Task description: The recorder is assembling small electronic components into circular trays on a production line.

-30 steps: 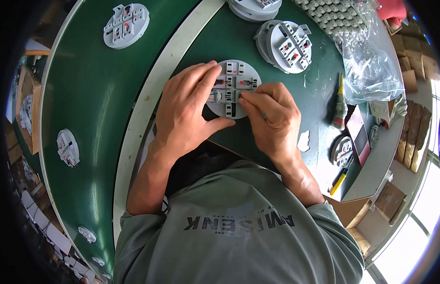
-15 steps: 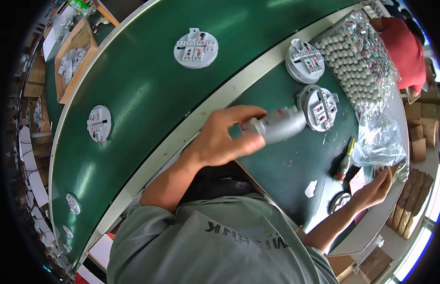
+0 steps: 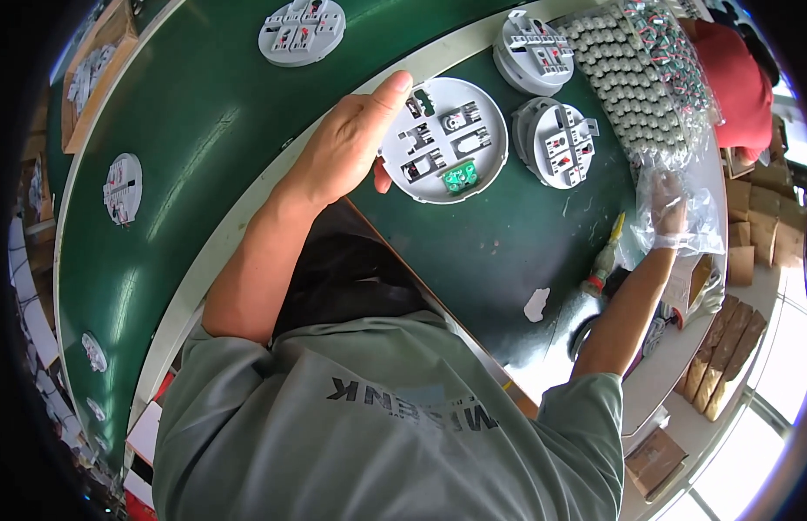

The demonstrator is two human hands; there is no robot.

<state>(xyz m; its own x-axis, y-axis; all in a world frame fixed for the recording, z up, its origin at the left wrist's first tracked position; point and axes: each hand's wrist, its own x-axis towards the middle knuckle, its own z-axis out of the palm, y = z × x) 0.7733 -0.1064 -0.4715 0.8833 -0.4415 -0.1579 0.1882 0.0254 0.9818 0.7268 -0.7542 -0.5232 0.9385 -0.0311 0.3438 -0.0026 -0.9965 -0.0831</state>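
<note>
A round grey plastic base point(image 3: 444, 139) lies face up on the green work surface point(image 3: 499, 252), showing metal contacts and a small green circuit part. My left hand point(image 3: 351, 148) grips its left rim, fingers along the edge and thumb tucked beneath it. My right hand point(image 3: 668, 213) reaches out to the right and is inside a clear plastic bag point(image 3: 681, 226). The film hides its fingers, so what they hold is unclear.
Two stacks of similar bases point(image 3: 560, 139) point(image 3: 532, 48) stand beside a bagged tray of small parts point(image 3: 638, 78). A screwdriver point(image 3: 605, 260) lies near my right forearm. More bases point(image 3: 299, 30) point(image 3: 123, 187) ride the green belt point(image 3: 186, 139). A person in red point(image 3: 734, 87) is at the far right.
Both hands were on the base a second ago. My left hand then lifted and turned it, and it now lies face up, while my right hand moved right into the bag.
</note>
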